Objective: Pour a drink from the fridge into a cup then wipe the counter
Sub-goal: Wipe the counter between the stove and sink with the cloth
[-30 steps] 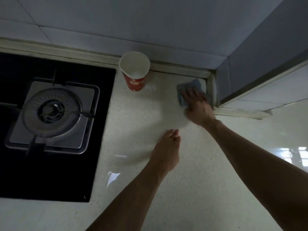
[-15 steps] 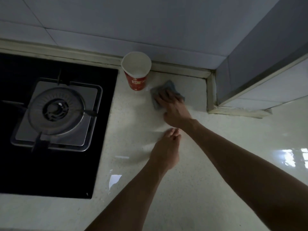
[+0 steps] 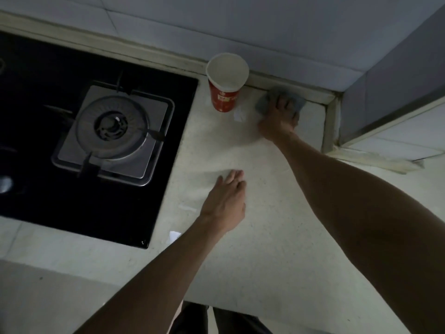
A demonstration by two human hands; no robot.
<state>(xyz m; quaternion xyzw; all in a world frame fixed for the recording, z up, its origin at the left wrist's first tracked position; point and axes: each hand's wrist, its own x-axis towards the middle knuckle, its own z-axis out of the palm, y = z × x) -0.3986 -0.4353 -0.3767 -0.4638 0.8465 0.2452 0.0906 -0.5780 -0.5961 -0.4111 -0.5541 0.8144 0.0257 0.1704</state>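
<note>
Your right hand (image 3: 279,119) lies with its fingers flat and a little spread on a grey-blue cloth (image 3: 265,102), pressing it onto the pale surface (image 3: 277,237) hard against the raised strip (image 3: 315,94) at the foot of the tiled wall (image 3: 265,27). The cloth sticks out on both sides of your fingers, so its long axis runs left to right along that strip. Your left hand (image 3: 224,201) rests palm down, fingers straight and close together, holding nothing, well back towards you from the cloth. The red paper cup (image 3: 226,90) stands upright just to the left of your right hand, apart from the cloth's edge by a narrow strip of surface with a small shiny patch (image 3: 238,115) on it; whether the cup holds any drink I cannot tell. The wiping looks to be the step in hand, and what matters is that gap: the cup lies straight in the path of any leftward sweep. Your right hand is the nearer one, so I'd judge a light paper cup would tip at a nudge. Your left hand has free room ahead of it to steady the cup. The gas burner (image 3: 113,131) sits well left of both hands.
</note>
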